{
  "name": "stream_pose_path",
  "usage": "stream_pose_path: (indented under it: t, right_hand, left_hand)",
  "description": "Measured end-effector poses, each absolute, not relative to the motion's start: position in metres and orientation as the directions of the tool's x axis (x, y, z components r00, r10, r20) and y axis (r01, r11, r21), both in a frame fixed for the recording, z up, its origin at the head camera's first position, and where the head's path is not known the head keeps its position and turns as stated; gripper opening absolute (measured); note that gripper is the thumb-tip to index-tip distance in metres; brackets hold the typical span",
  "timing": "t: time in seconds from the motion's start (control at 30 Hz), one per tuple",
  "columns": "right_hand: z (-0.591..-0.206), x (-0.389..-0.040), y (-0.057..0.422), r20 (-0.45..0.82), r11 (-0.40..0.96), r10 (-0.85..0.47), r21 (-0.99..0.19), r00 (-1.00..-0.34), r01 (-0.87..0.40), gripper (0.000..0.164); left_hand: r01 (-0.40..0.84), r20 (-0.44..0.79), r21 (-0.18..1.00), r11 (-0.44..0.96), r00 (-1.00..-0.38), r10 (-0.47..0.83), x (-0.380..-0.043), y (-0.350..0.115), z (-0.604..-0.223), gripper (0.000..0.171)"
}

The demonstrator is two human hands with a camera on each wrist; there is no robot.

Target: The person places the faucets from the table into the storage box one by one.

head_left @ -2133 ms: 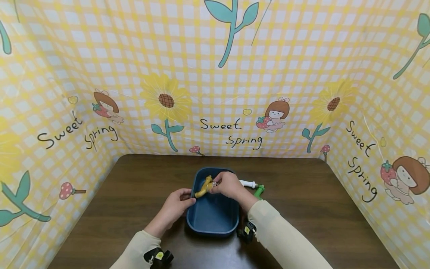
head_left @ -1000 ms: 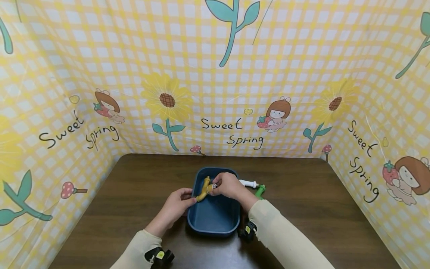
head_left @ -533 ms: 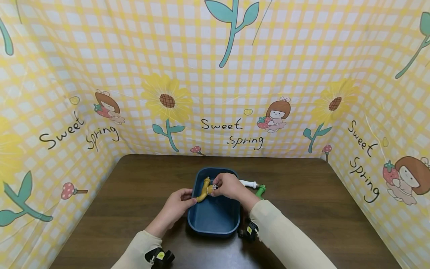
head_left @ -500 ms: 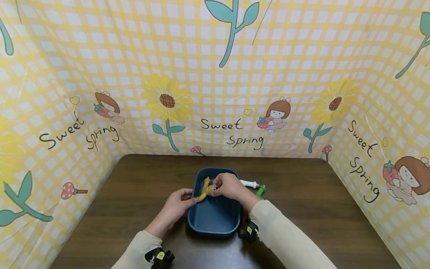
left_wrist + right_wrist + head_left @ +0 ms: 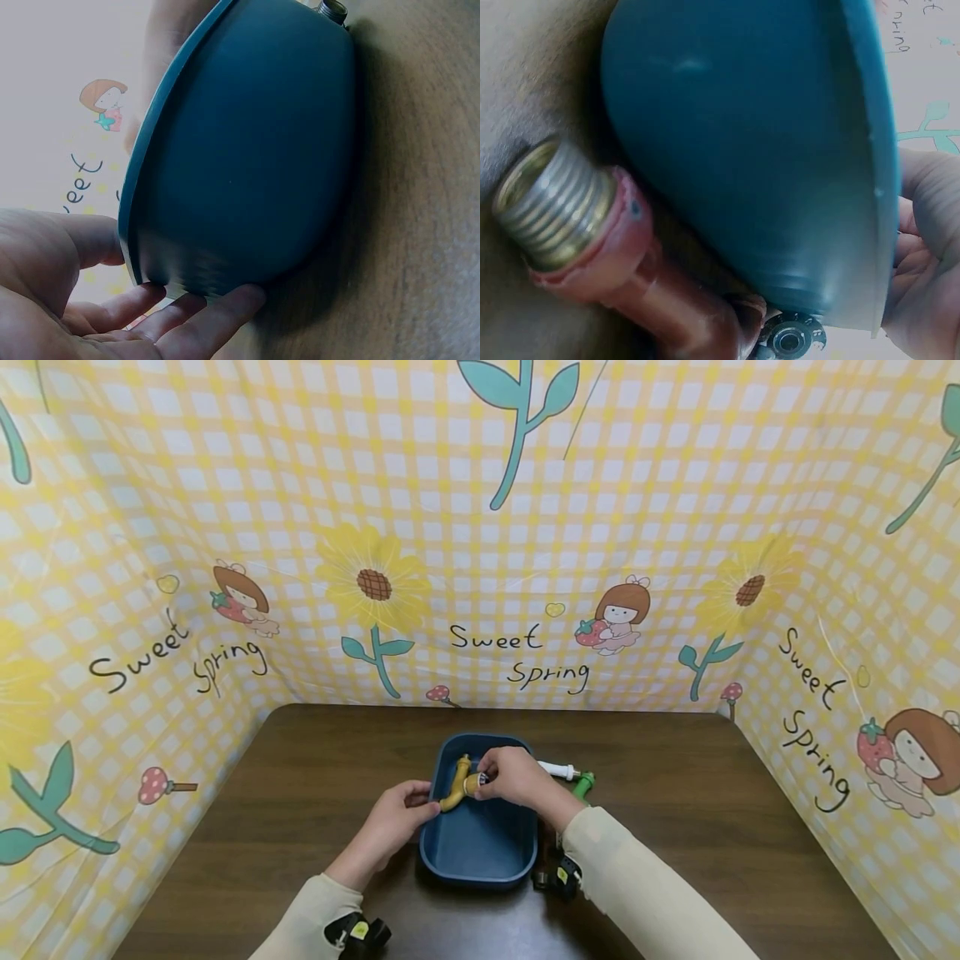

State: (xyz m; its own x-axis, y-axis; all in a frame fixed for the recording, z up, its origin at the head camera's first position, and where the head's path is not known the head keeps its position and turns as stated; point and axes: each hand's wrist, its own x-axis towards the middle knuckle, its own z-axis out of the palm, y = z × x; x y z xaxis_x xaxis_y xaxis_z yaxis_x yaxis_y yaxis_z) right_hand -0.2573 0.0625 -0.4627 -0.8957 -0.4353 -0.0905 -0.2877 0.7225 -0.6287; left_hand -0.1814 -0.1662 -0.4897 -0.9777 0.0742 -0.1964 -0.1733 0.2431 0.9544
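A yellow tap (image 5: 454,791) with a curved spout and a side branch lies at the left side inside a blue tub (image 5: 480,852). My right hand (image 5: 517,777) reaches over the tub and pinches the end of the tap's side branch, where a pale metallic band shows. My left hand (image 5: 395,817) grips the tub's left wall, thumb over the rim right at the spout's tip. In the left wrist view, the fingers of that left hand (image 5: 150,315) press the outer wall. The right wrist view shows my right hand (image 5: 930,247) behind the rim, its fingertips hidden.
Right of the tub lie a white threaded pipe piece (image 5: 558,770) and a green one (image 5: 583,785). Against the tub's right side, a red-brown fitting (image 5: 682,307) with a metal screw thread lies on the wooden table (image 5: 675,827). Checked cloth (image 5: 480,552) walls in the table.
My right hand has shifted slightly right and down, still at the tap's side branch. The tap has turned a little more upright in the head view. My left hand stays on the tub wall.
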Motion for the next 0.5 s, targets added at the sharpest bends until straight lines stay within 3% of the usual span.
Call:
stream_pose_path:
  t: [0.5]
  right_hand:
    - [-0.4665, -0.2552, 0.0665, -0.058, 0.763, -0.461, -0.535, -0.885, -0.362, 0.035]
  left_hand:
    - [-0.175, -0.198, 0.96, 0.218, -0.976, 0.086, -0.1808, -0.166, -0.4879, 0.041]
